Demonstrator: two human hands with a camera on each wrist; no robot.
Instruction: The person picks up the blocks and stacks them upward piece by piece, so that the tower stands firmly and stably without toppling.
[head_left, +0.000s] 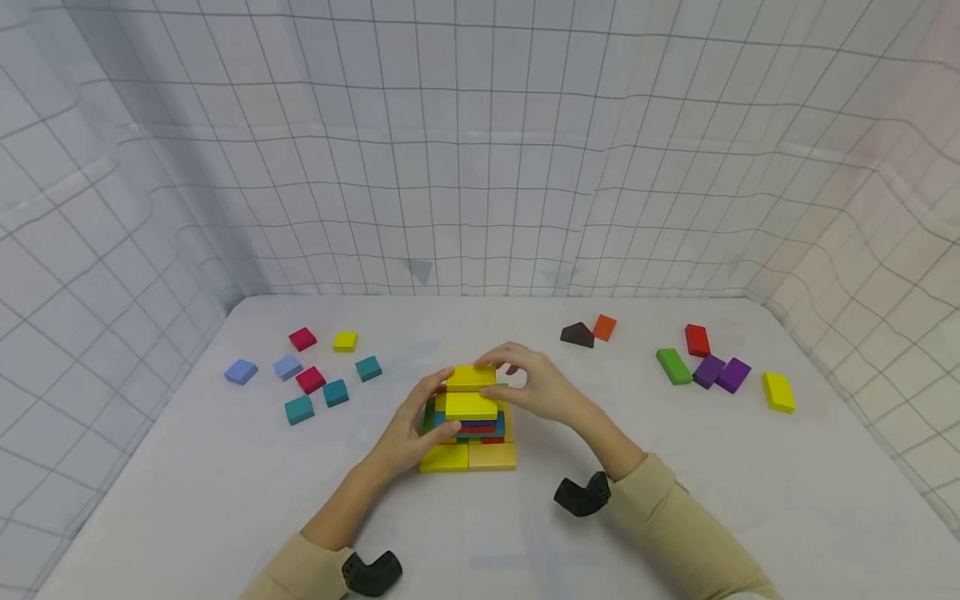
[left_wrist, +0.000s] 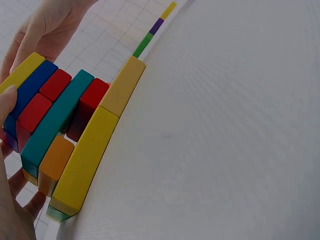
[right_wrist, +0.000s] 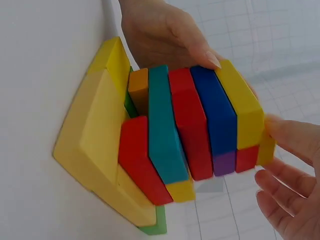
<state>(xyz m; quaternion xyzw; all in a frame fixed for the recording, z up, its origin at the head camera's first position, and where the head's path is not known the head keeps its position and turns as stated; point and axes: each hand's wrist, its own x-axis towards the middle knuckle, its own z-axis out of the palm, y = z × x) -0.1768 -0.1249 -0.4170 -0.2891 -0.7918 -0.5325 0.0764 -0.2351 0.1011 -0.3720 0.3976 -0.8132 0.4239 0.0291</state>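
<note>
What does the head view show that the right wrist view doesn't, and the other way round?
Only the head view: loose blocks lying left and right of the stack, such as a light blue block, a green block and a dark brown block, plus beige sleeves and black wrist devices.

Only the right wrist view: the end of a purple block within the stack, beside the blue block.

Both: the left hand and right hand at the stack, its yellow top and its teal block.
</note>
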